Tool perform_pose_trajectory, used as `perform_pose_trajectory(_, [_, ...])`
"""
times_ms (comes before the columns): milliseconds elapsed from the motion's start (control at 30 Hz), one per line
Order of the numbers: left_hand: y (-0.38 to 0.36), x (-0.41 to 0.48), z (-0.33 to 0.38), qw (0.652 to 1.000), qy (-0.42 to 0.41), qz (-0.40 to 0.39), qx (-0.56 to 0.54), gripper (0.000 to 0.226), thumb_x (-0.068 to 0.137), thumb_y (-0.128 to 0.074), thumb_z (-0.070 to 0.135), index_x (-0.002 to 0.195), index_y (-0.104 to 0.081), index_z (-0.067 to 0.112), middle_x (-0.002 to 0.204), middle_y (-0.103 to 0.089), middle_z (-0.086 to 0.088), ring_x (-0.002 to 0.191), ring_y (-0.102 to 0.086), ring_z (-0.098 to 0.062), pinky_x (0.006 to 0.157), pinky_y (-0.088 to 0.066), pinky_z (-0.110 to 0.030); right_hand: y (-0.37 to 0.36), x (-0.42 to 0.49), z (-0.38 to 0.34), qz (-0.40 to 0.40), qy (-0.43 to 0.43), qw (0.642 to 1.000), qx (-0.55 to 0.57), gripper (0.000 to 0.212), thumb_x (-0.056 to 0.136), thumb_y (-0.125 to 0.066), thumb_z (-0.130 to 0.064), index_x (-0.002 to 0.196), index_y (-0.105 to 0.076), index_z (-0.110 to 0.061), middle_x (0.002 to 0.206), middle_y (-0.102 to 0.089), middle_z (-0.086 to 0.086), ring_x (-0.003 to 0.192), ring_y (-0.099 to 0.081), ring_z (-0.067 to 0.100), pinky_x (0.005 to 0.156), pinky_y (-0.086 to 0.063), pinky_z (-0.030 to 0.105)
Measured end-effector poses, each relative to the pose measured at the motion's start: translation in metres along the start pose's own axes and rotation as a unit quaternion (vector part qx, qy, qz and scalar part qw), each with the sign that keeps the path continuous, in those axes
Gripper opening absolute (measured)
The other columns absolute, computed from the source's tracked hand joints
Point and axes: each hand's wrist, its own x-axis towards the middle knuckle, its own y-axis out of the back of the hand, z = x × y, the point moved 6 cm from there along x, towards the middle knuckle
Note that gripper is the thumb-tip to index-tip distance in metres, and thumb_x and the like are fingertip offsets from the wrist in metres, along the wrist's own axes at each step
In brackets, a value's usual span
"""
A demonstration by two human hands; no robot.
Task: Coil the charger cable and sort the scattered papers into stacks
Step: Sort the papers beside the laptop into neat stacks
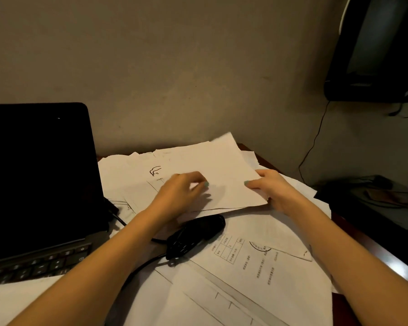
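Note:
A blank white sheet (pixel 222 170) lies on top of several loose papers at the back of the desk. My right hand (pixel 271 187) pinches its right edge, thumb on top. My left hand (pixel 181 194) rests on the sheet's lower left part with fingers curled, thumb tip on the paper. In front of the hands lies the black charger cable (pixel 193 236), bundled in a loose coil on the papers, with one strand (pixel 137 271) running toward me. Printed sheets (pixel 250 274) with tables and lines cover the near desk.
An open laptop (pixel 38 175) with a dark screen stands at the left, its keyboard (pixel 33 267) near my left forearm. The desk's dark right edge (pixel 363 238) runs diagonally. A black monitor (pixel 375 50) hangs at the upper right with a thin wire (pixel 313 147) below it.

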Motion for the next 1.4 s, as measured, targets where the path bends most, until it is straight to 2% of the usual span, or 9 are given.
perform_pose_trajectory(133, [0.024,0.001,-0.034,0.981,0.129,0.107,-0.094,0.041,0.093,-0.061,0.019,0.131,-0.052,0.007,0.133,-0.055,-0.008,0.117,-0.054,-0.023,0.080,-0.033,-0.016,0.005,-0.002,-0.016,0.049,0.077,0.993,0.068,0.016,0.091,-0.058,0.001,0.095,-0.060,-0.014,0.085,-0.067,0.000,0.068,-0.067,0.011,0.057,-0.055,0.020])
perform_pose_trajectory(300, [0.027,-0.002,-0.050,0.900,0.206,0.115,-0.367,0.050,0.091,-0.065,0.025,0.134,-0.044,0.012,0.126,-0.059,-0.008,0.102,-0.061,-0.022,0.086,-0.050,-0.034,0.003,-0.003,-0.025,0.069,0.139,0.979,0.135,0.019,0.092,-0.062,-0.014,0.110,-0.056,-0.016,0.105,-0.065,0.003,0.096,-0.064,0.024,0.085,-0.055,0.041])
perform_pose_trajectory(567, [0.051,-0.001,-0.012,0.911,0.031,0.166,-0.376,0.029,0.095,-0.056,0.007,0.119,-0.053,0.023,0.113,-0.063,0.006,0.102,-0.062,-0.011,0.084,-0.055,-0.024,0.001,-0.017,-0.041,0.075,0.246,0.963,0.084,0.021,0.095,-0.055,-0.007,0.100,-0.052,-0.028,0.097,-0.063,-0.011,0.077,-0.064,-0.010,0.068,-0.052,0.014])
perform_pose_trajectory(700, [0.047,-0.001,0.003,0.914,-0.019,0.142,-0.380,0.046,0.086,-0.066,0.007,0.118,-0.052,0.036,0.113,-0.065,0.013,0.105,-0.063,-0.007,0.088,-0.053,-0.025,0.003,-0.022,-0.042,0.124,0.269,0.948,0.112,0.005,0.099,-0.050,-0.009,0.098,-0.053,-0.005,0.093,-0.059,0.022,0.080,-0.056,0.009,0.065,-0.047,0.013])
perform_pose_trajectory(867, [0.052,0.003,0.013,0.915,-0.030,0.145,-0.376,0.054,0.084,-0.072,0.016,0.132,-0.047,0.025,0.120,-0.063,0.010,0.106,-0.062,-0.002,0.087,-0.052,-0.023,0.001,-0.033,-0.051,0.150,0.275,0.941,0.128,0.038,0.099,-0.048,-0.028,0.135,-0.043,-0.016,0.133,-0.052,-0.006,0.125,-0.048,0.008,0.106,-0.039,0.023])
perform_pose_trajectory(1033, [0.054,0.005,0.016,0.923,-0.004,0.183,-0.338,0.053,0.077,-0.069,0.032,0.125,-0.048,0.026,0.115,-0.062,0.008,0.106,-0.060,-0.008,0.088,-0.049,-0.030,0.003,-0.047,-0.061,0.207,0.320,0.920,0.090,0.067,0.095,-0.045,-0.039,0.151,-0.014,-0.017,0.151,-0.030,-0.006,0.131,-0.032,0.000,0.089,-0.029,-0.007])
perform_pose_trajectory(1233, [0.037,-0.001,0.018,0.923,-0.004,0.146,-0.357,0.033,0.087,-0.070,0.015,0.116,-0.057,0.026,0.107,-0.068,0.011,0.095,-0.064,0.001,0.081,-0.052,-0.019,-0.002,-0.052,-0.064,0.236,0.391,0.888,0.056,0.060,0.095,-0.044,-0.042,0.147,-0.022,-0.021,0.150,-0.036,-0.002,0.133,-0.039,0.006,0.108,-0.029,0.010])
perform_pose_trajectory(1300, [0.026,-0.004,0.009,0.922,0.034,0.115,-0.367,0.020,0.089,-0.067,0.014,0.102,-0.063,0.028,0.096,-0.070,0.014,0.084,-0.065,0.004,0.075,-0.053,-0.016,0.003,-0.051,-0.061,0.243,0.396,0.883,0.063,0.049,0.100,-0.043,-0.034,0.144,-0.028,-0.018,0.139,-0.049,0.004,0.124,-0.051,0.013,0.106,-0.041,0.024])
perform_pose_trajectory(1400, [0.011,-0.006,-0.004,0.918,0.083,0.072,-0.380,0.015,0.088,-0.066,0.011,0.095,-0.066,0.024,0.089,-0.072,0.011,0.079,-0.067,-0.002,0.075,-0.055,-0.021,0.013,-0.053,-0.063,0.269,0.404,0.871,0.071,0.038,0.103,-0.039,-0.018,0.139,-0.033,-0.008,0.108,-0.054,0.003,0.086,-0.054,-0.001,0.076,-0.047,0.014])
